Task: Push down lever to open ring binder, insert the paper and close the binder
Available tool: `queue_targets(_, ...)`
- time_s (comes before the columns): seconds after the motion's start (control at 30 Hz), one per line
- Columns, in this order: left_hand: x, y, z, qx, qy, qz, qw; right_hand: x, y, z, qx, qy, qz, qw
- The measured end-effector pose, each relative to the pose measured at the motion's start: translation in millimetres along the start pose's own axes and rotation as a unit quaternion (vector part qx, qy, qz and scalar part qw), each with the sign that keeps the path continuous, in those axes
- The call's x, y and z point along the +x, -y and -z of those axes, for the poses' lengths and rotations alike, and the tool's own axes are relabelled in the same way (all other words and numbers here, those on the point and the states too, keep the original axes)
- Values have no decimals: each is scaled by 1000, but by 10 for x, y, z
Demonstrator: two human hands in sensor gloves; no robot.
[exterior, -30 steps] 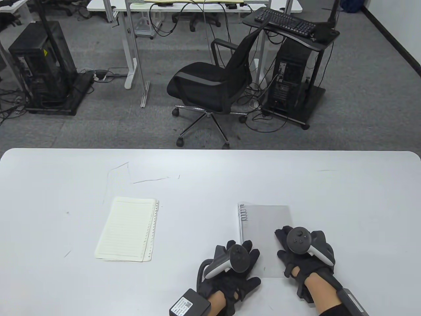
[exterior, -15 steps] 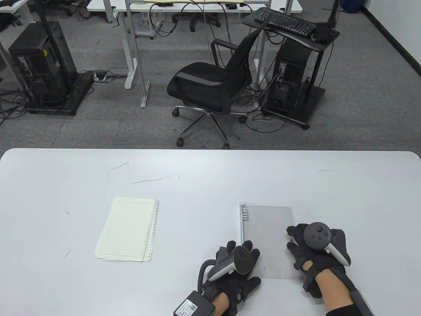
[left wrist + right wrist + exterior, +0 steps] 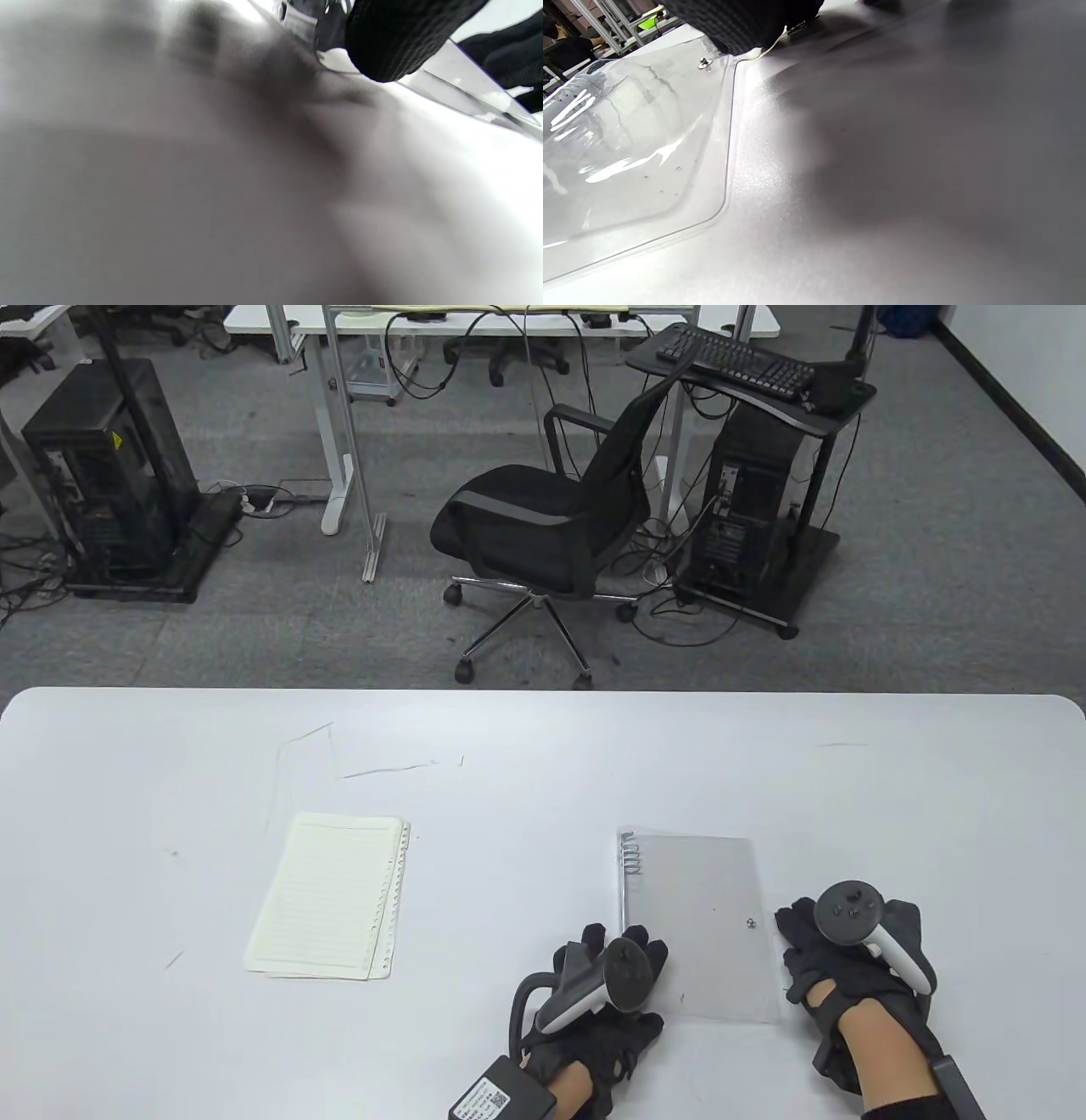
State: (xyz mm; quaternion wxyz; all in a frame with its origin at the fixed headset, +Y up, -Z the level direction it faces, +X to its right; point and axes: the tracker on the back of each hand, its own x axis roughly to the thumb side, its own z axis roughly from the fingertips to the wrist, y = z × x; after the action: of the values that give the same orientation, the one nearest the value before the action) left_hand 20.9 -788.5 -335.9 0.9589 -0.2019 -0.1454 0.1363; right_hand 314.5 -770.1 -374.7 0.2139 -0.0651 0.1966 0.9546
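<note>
Right now the binder (image 3: 691, 925) lies shut near the table's (image 3: 127, 780) front edge, your left hand (image 3: 607, 984) at its spine, your right hand (image 3: 848, 959) beside its free edge; finger state unclear. The slick cover could slide while you lift it. The paper (image 3: 327, 895) lies well left.

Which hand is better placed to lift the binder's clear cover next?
Right, likely. The right hand sits at the free edge of the binder, fingers by the cover's snap. The left hand is at the ring spine, the hinge side.
</note>
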Motion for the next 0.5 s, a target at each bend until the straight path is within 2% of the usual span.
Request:
queue_targets(0.13, -1, -38, -20, 27, 1, -3, 1000, -13, 7, 1, 2, 2, 6, 1000)
queue_targets(0.27, 14, -92, -65, 78, 1, 5, 997, -16, 10, -4, 5, 2, 10, 1000)
queue_targets(0.33, -1, -118, -81, 85, -5, 3, 996, -15, 8, -3, 5, 1, 8, 1000)
queue_targets(0.5, -114, -218, -95, 71, 3, -82, 994, 109, -130, -18, 9, -38, 24, 999)
